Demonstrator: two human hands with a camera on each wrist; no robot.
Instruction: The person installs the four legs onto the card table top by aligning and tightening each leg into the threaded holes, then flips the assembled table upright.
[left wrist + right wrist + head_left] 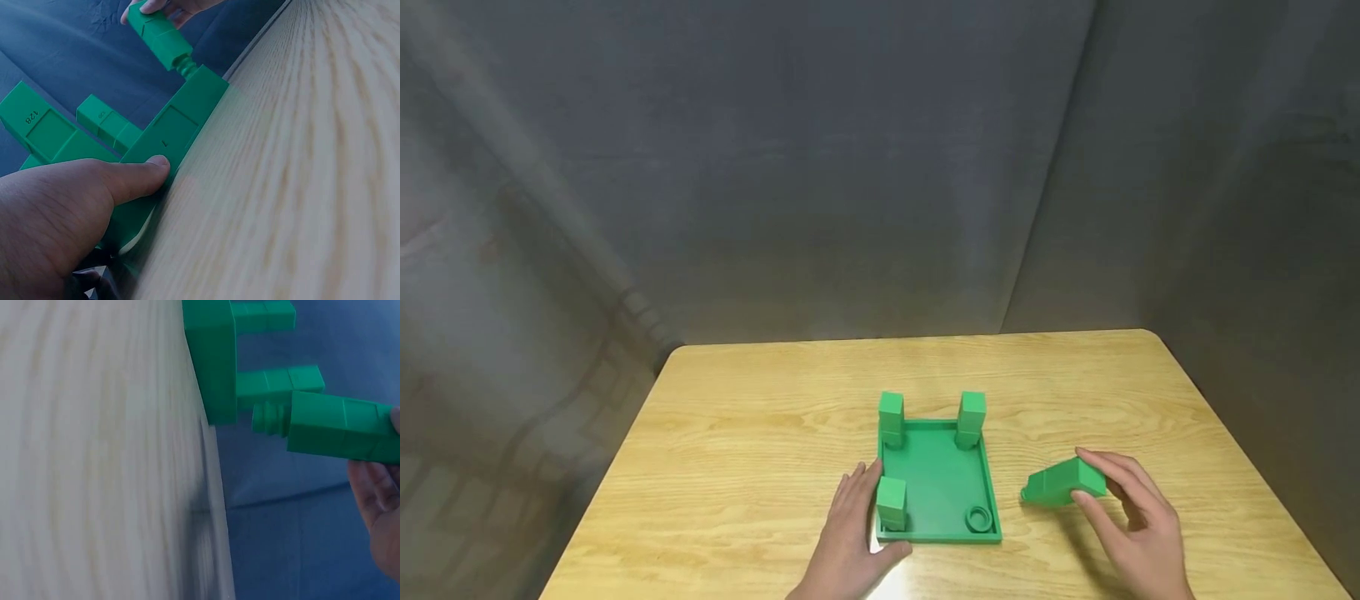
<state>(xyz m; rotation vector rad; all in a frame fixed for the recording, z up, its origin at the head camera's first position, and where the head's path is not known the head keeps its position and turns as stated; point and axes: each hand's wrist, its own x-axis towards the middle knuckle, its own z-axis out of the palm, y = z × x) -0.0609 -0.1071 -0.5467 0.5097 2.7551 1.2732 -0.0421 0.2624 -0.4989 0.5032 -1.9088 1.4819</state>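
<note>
A square green tray-like base with a raised rim lies on the wooden table. Three square green posts stand upright in its corners: back left, back right and front left. Its front right corner has a bare round socket. My left hand holds the base at the front left corner, thumb on the front side and fingers along the left side. My right hand grips a fourth green post by its square end. That post is tilted, its threaded end pointing toward the base, apart from it.
The light wooden table extends around the base on all sides. Dark grey curtains hang behind the table and at its sides.
</note>
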